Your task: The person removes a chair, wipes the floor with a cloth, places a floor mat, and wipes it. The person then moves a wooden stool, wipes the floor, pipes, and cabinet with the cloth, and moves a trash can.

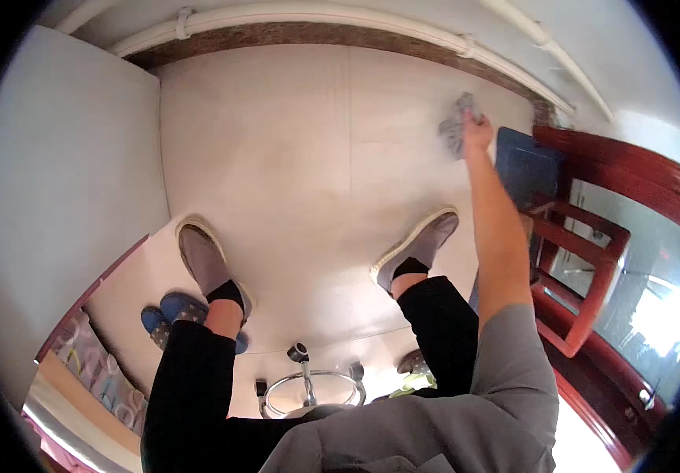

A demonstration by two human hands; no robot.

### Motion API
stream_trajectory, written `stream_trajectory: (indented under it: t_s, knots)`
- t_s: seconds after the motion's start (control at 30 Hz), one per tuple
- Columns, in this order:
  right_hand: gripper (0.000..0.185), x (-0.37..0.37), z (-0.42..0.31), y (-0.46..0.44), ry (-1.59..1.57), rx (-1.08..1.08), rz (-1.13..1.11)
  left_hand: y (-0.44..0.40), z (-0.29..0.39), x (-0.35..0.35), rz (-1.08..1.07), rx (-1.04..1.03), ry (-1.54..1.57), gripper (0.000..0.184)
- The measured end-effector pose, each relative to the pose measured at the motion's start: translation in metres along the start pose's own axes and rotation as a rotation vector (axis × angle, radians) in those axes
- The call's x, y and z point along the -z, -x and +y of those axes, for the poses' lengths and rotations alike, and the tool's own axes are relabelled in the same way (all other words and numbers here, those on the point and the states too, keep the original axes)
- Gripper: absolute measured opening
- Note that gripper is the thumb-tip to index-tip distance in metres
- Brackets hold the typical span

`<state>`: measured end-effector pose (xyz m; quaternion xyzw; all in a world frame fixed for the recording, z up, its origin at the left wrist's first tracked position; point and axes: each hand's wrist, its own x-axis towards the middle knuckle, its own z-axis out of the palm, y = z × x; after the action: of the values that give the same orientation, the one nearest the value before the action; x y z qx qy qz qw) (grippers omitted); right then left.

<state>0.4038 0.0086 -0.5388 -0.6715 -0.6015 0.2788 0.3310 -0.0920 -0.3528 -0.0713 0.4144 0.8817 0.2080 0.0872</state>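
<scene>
My right hand (478,132) reaches far forward to the floor, its fingers closed on a crumpled grey cloth (454,132). The cloth lies against the pale floor (277,134), a little left of a dark blue mat (525,162). My left hand is out of view. Below, my two feet in grey shoes, the left shoe (202,252) and the right shoe (423,240), rest wide apart on the floor.
A white panel (72,150) stands at left, with blue slippers (174,307) near its lower end. White pipes (316,14) run along the back wall. At right is a red wooden frame (580,260) by a glass door (655,292). A wheeled stool base (308,386) stands beneath me.
</scene>
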Motion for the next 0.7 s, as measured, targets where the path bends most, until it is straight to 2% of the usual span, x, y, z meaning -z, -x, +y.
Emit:
stream_trajectory:
  t_s: [0.03,0.1,0.13,0.17,0.2,0.23,0.27,0.3,0.33,0.37,0.4,0.43,0.47,0.5,0.53,0.6,0.63,0.67,0.7]
  knots:
    - [0.052,-0.012,0.024,-0.035,-0.139,-0.085,-0.034,-0.003,-0.001,-0.004,0.005,0.004,-0.009,0.049]
    - [0.056,-0.034,-0.049,0.023,0.146,-0.050,-0.046,0.010,0.026,-0.027,0.017,0.024,-0.166,0.048]
    - [0.046,-0.057,-0.059,0.053,0.303,0.202,-0.009,0.016,0.039,-0.040,0.023,0.034,-0.244,0.048]
    - [0.060,-0.083,-0.057,0.089,0.390,0.247,-0.075,0.015,0.041,-0.041,0.044,0.049,-0.198,0.049]
    - [0.048,-0.098,-0.071,0.149,0.425,0.527,-0.145,0.015,0.044,-0.038,0.063,0.052,-0.166,0.049]
    - [0.048,-0.108,-0.069,0.205,0.441,0.778,-0.144,0.014,0.046,-0.035,0.082,0.055,-0.134,0.049]
    - [0.047,-0.107,-0.072,0.256,0.354,0.771,-0.368,0.013,0.043,-0.025,0.041,0.026,-0.114,0.052]
    - [0.046,-0.108,-0.070,0.307,0.191,0.834,-0.424,0.001,0.021,-0.010,0.018,-0.063,-0.116,0.056]
    - [0.047,-0.095,-0.082,0.348,0.155,0.768,-0.647,-0.010,-0.001,0.006,-0.006,-0.153,-0.117,0.059]
    - [0.046,-0.082,-0.091,0.388,0.123,0.738,-0.739,-0.022,-0.023,0.022,-0.030,-0.243,-0.116,0.062]
    - [0.050,-0.073,-0.094,0.419,0.035,0.600,-0.885,-0.026,-0.023,0.026,-0.013,-0.291,-0.286,0.064]
    - [0.047,-0.070,-0.098,0.437,-0.008,0.525,-1.002,-0.024,-0.025,0.019,0.046,-0.269,-0.204,0.065]
    - [0.047,-0.068,-0.106,0.444,-0.034,0.535,-0.997,-0.024,-0.025,0.018,0.019,-0.379,-0.133,0.076]
    - [0.049,-0.065,-0.109,0.444,-0.001,0.382,-1.032,-0.009,-0.030,0.034,0.026,-0.380,-0.157,0.076]
    - [0.054,-0.060,-0.108,0.439,0.041,0.221,-1.071,0.013,-0.015,0.041,0.050,-0.470,-0.257,0.062]
    - [0.067,-0.027,-0.129,0.396,-0.115,0.026,-1.118,0.061,0.021,0.044,0.097,-0.645,-0.450,0.036]
    - [0.067,0.003,-0.156,0.373,-0.029,0.045,-1.081,0.080,0.020,0.049,0.103,-0.680,-0.507,0.031]
    - [0.068,0.031,-0.181,0.357,-0.052,-0.197,-1.034,0.101,0.019,0.053,0.110,-0.715,-0.563,0.026]
    - [0.057,0.025,-0.140,0.330,-0.092,-0.016,-0.907,0.124,0.008,0.062,0.028,-0.646,-0.459,0.027]
